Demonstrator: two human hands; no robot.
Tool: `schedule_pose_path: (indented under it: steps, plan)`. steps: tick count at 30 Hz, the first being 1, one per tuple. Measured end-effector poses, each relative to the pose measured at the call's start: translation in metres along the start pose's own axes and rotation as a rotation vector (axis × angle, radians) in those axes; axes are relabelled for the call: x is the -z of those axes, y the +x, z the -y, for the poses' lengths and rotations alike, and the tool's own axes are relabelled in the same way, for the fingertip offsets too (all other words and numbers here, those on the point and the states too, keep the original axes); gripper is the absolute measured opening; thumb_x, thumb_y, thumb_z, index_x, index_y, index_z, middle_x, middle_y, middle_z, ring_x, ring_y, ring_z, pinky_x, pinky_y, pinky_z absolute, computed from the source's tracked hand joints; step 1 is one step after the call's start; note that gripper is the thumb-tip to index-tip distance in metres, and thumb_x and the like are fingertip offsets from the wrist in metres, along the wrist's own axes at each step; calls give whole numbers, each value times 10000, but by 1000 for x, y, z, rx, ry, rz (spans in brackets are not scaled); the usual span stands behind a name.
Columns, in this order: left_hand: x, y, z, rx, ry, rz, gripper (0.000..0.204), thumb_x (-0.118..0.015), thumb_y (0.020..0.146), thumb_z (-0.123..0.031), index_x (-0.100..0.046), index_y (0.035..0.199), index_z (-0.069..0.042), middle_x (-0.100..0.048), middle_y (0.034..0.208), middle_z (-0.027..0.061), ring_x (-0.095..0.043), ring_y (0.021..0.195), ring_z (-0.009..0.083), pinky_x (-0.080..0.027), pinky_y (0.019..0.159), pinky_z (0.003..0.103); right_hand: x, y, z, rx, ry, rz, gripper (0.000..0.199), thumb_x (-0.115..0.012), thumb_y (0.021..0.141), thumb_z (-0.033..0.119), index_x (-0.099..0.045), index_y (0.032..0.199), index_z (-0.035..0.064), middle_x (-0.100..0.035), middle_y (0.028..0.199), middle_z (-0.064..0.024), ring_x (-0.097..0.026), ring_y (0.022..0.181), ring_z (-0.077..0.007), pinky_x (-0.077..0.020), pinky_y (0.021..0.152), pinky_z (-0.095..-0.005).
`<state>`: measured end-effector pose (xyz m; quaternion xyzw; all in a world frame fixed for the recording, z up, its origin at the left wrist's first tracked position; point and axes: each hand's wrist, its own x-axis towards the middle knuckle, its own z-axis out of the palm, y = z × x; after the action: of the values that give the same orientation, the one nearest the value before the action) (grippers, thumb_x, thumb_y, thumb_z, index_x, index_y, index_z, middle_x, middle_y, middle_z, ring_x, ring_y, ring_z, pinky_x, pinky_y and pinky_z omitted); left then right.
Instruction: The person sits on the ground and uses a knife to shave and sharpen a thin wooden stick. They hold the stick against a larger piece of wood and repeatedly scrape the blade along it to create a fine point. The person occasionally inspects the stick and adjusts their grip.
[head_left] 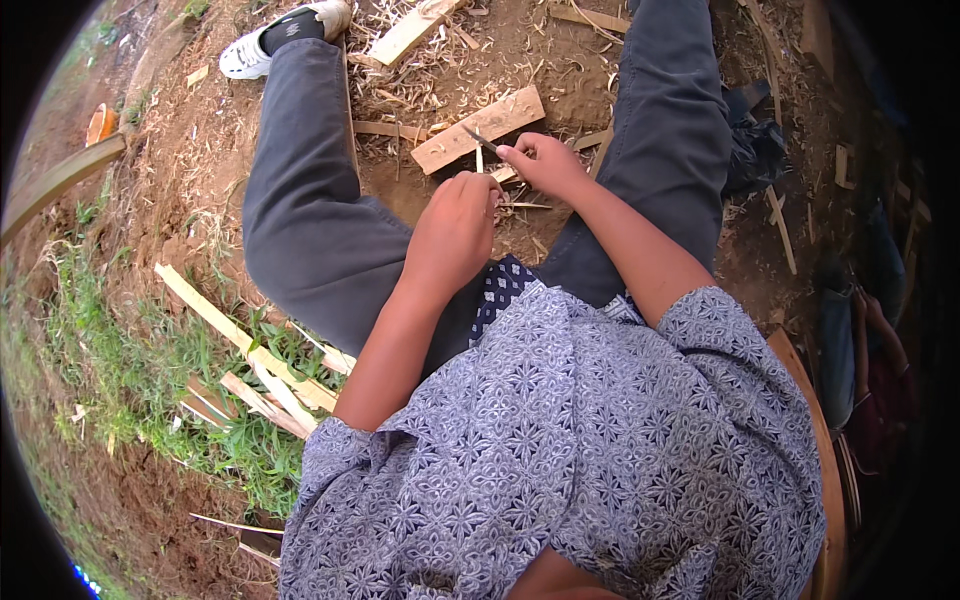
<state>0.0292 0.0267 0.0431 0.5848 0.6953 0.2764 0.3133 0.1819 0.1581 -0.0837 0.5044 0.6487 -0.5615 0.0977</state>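
Note:
My right hand (546,166) is closed around a knife (480,139), its dark narrow blade pointing up and to the left. A thin pale wooden strip (479,160) stands up out of my left hand (456,215), which is closed on its lower end. The blade lies against or just over the strip near its upper end; I cannot tell whether they touch. Beyond both hands, a flat light-brown board (478,130) lies aslant on the ground between my legs. My left fingers are mostly hidden behind the back of that hand.
Wood shavings (400,100) and offcuts cover the brown soil. A pale plank (412,32) lies farther off. Long split strips (230,325) rest on grass at my left. Beside my right leg is a dark plastic bag (757,155). Another person (870,360) is at the far right.

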Motion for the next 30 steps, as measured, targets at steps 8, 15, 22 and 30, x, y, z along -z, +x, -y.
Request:
schedule_pose_path:
  steps: [8, 15, 22, 30]
  plan:
    - [-8, 0, 12, -17, 10, -3, 67, -591, 938, 3, -564, 999, -9, -602, 928, 181, -624, 922, 403, -503, 823, 500, -14, 1, 2, 100, 47, -55, 459, -722, 960, 521, -736, 1023, 66, -750, 882, -130, -728, 817, -254, -560, 744, -399]
    - [-10, -3, 11, -32, 7, 1, 108, -604, 897, 6, -565, 995, -12, -605, 940, 178, -626, 925, 404, -507, 825, 503, -23, 8, -2, 156, 50, -96, 432, -743, 945, 518, -753, 1032, 95, -758, 909, -126, -733, 842, -270, -559, 765, -411]
    - [-2, -1, -2, 46, -30, 11, 36, -583, 983, -29, -579, 1010, -5, -607, 921, 188, -622, 911, 420, -499, 807, 498, -14, 2, -10, 12, -87, -177, 414, -737, 936, 546, -760, 1012, 140, -752, 885, -107, -725, 822, -286, -536, 723, -438]
    - [5, 2, -11, 48, -64, 3, 22, -583, 1003, -24, -583, 1005, -2, -598, 917, 192, -611, 885, 432, -484, 776, 507, -14, 3, -24, 111, 198, -162, 432, -776, 923, 507, -768, 996, 81, -743, 842, -105, -706, 775, -211, -537, 708, -374]
